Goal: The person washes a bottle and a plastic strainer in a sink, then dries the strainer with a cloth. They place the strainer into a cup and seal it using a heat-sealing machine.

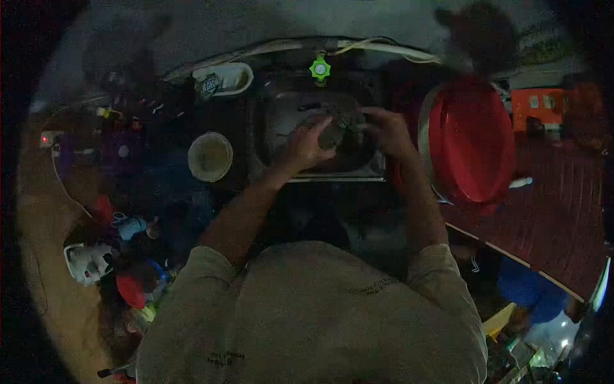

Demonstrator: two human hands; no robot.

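Over a dark metal sink, my left hand is closed around the left side of a dark, rounded object. The dim light hides what kind of object it is. My right hand reaches in from the other side, its fingers bent and pressed together at the object's right edge. What those fingers pinch, if anything, is too dark to make out. Behind the sink stands a tap with a bright green star-shaped knob.
A pale round bowl sits left of the sink, and a white oblong dish lies behind it. To the right stands a large red basin beside a reddish-brown board surface. An orange box is farther back.
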